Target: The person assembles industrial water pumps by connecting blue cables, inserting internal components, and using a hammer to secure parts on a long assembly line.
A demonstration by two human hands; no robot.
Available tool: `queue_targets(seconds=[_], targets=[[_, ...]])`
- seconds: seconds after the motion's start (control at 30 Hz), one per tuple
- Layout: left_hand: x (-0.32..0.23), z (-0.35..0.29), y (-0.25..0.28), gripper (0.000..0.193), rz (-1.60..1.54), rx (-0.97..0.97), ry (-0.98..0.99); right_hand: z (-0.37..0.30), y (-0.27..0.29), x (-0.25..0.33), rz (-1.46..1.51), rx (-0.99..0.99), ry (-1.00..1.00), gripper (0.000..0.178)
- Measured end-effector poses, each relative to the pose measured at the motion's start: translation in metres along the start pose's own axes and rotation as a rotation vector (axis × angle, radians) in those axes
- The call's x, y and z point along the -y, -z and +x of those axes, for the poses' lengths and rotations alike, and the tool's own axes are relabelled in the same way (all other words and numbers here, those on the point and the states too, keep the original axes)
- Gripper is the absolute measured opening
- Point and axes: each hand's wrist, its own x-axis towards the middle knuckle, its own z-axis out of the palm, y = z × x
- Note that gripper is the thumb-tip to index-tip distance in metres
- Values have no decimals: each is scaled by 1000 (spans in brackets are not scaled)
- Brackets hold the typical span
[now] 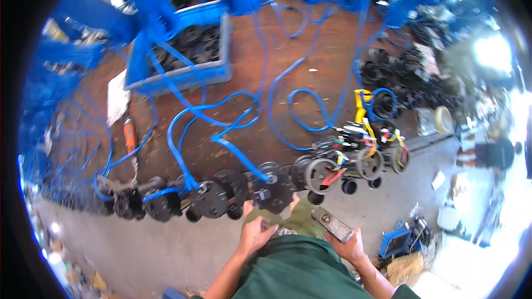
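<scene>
My right hand (349, 247) is closed around a flat grey rectangular device (332, 223) that looks like a phone, with a round mark on its face. My left hand (257, 236) is held in front of my body with its fingers curled together; a dark spot shows at the fingertips, too small to name. Just beyond the hands, at the table's near edge, stands a black round-flanged motor (273, 192) with a blue cable (239, 155) running to it. Another black motor (210, 198) stands to its left. Neither hand touches these motors.
Grey-rimmed motors (320, 175) with coloured wires line the near edge at right. A blue crate (176, 80) of dark round parts stands at far left, near an orange-handled tool (129, 136). Blue cables loop over the brown tabletop (244, 50). Dark parts (410, 75) are heaped at far right.
</scene>
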Motion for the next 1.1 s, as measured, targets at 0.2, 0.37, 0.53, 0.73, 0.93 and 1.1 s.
queue_targets(seconds=[0.2, 0.37, 0.53, 0.73, 0.93, 1.1], targets=[[-130, -19, 1, 31, -222, 354, -154, -14, 95, -18, -302, -538, -46, 16], [-254, -2, -3, 14, -267, 240, -492, 63, 215, -86, -450, -757, -61, 25], [-321, 156, -33, 48, 618, -333, -355, 195, 272, -209, -409, -668, -262, 40], [-274, 245, -58, 36, 643, 155, 217, 268, 259, -273, -402, -638, -142, 41], [-230, 213, -10, 39, -94, -320, -200, 257, 278, -222, -321, -765, 285, 28], [-288, 113, -22, 49, -271, -522, -228, 175, 242, -28, 108, -413, 444, 11]])
